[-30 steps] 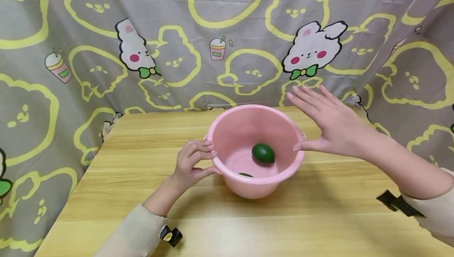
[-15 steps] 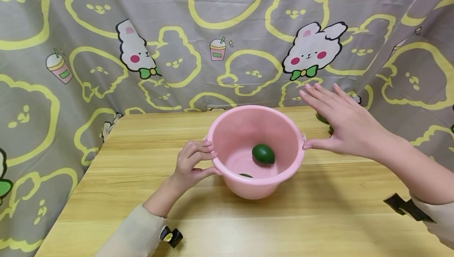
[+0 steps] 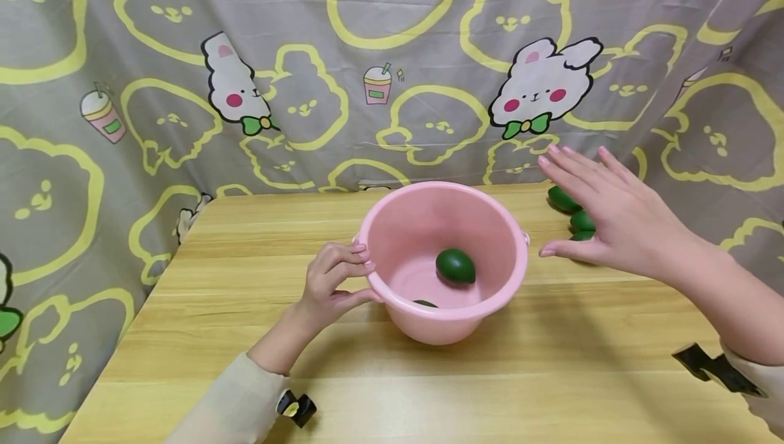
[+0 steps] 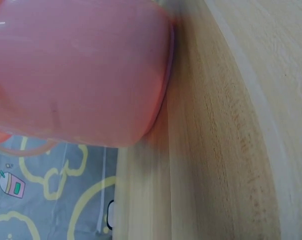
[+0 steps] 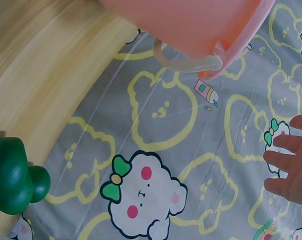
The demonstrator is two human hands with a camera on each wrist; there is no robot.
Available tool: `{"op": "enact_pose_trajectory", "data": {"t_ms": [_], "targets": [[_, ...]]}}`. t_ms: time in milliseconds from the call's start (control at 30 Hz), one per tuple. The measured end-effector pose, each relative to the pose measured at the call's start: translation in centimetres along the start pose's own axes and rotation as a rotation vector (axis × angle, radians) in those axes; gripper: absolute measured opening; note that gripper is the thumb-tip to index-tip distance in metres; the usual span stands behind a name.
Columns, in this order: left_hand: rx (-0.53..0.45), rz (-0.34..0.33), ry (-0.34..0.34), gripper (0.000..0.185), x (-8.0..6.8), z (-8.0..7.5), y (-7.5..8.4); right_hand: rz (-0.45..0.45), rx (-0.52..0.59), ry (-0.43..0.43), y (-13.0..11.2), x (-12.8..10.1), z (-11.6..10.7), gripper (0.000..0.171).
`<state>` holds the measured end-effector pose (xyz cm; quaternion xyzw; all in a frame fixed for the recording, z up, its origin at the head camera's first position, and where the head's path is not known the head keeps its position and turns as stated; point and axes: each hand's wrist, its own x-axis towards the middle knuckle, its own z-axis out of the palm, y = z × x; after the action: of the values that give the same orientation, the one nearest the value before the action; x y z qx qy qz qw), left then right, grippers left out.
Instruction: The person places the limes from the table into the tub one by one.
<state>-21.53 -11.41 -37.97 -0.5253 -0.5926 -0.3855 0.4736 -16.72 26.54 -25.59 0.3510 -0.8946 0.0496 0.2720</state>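
Left hand [image 3: 333, 284] gripping pink bucket [image 3: 392, 308] rim, one avocado [image 3: 455, 266] inside, right hand [image 3: 603, 216] flat, fingers spread, above avocados [image 3: 572, 212] on table [image 3: 245, 280]

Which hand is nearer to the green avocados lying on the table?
Right. The right hand hovers open over the avocados; the left hand grips the pink bucket rim across the table.

No readable text, label or number anywhere — only cartoon prints.
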Motion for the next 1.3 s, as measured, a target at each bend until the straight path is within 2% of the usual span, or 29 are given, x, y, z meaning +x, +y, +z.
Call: {"op": "enact_pose_trajectory", "data": {"t_ms": [267,1300], "targets": [[0.002,-0.001,0.002,0.044,-0.1,0.0,0.0,-0.027,-0.032,0.042,0.7,-0.8,0.3,0.099],[0.008,-0.024,0.003,0.043,-0.3,0.1,0.2,0.116,-0.057,0.005,2.8,-4.2,1.4,0.103]]}}
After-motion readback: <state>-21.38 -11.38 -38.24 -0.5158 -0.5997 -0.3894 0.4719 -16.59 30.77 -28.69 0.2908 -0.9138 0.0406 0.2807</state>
